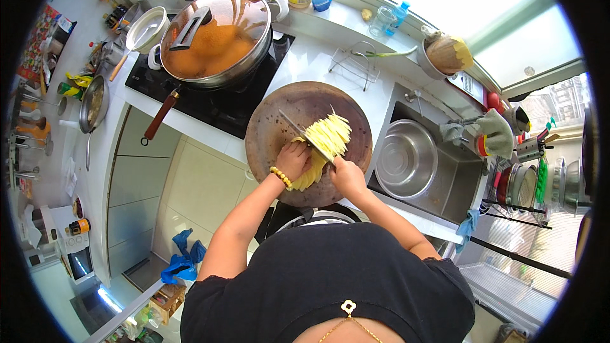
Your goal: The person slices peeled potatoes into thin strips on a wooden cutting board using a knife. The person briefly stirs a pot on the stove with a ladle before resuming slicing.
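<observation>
On a round wooden chopping board (pixel 271 109) lies a fan of pale yellow potato slices (pixel 312 174), with a heap of thin potato shreds (pixel 331 136) beyond it. My right hand (pixel 349 177) grips the handle of a kitchen knife (pixel 305 134), whose blade runs diagonally between the slices and the shreds. The handle is mostly hidden in my fist. Against the near side of the blade, my left hand (pixel 294 159) presses down on the slices with its fingers bent. A beaded bracelet (pixel 280 177) circles my left wrist.
Left of the board, a large lidded pan (pixel 214 43) stands on a black cooktop (pixel 228 109); a wooden handle (pixel 162 114) juts over the counter edge. The sink (pixel 457 190) at right holds a metal basin (pixel 406 159). A wire rack (pixel 355 64) stands behind the board.
</observation>
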`<state>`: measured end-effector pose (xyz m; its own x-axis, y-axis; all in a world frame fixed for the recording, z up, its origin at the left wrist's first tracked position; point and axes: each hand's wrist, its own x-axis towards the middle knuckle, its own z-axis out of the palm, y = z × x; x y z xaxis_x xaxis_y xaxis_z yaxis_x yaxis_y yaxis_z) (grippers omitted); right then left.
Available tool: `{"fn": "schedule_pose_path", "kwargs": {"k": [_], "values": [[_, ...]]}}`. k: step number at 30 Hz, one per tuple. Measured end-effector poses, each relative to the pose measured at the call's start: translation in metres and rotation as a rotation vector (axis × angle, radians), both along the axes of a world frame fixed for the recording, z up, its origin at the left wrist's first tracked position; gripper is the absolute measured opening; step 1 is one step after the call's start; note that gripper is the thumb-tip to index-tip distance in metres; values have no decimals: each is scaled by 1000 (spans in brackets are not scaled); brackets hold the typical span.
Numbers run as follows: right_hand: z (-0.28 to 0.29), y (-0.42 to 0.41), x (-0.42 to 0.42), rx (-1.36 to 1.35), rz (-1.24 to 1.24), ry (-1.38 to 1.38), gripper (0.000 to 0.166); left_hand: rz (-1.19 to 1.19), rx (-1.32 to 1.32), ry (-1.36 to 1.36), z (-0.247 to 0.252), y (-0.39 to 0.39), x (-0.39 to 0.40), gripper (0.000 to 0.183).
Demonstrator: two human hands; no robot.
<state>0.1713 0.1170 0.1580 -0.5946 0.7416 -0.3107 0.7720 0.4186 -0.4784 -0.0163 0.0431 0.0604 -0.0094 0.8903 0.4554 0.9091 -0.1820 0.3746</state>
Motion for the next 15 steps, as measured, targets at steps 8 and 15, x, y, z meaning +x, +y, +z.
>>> {"fn": "schedule_pose_path", "kwargs": {"k": [8,15], "values": [[-3,-5,-3,-6,-23,13,18,-16,44,0,-3,-1,-1,29],[-13,0,-2,-11,11,1,18,-33,-11,18,4,-3,-1,28]]}}
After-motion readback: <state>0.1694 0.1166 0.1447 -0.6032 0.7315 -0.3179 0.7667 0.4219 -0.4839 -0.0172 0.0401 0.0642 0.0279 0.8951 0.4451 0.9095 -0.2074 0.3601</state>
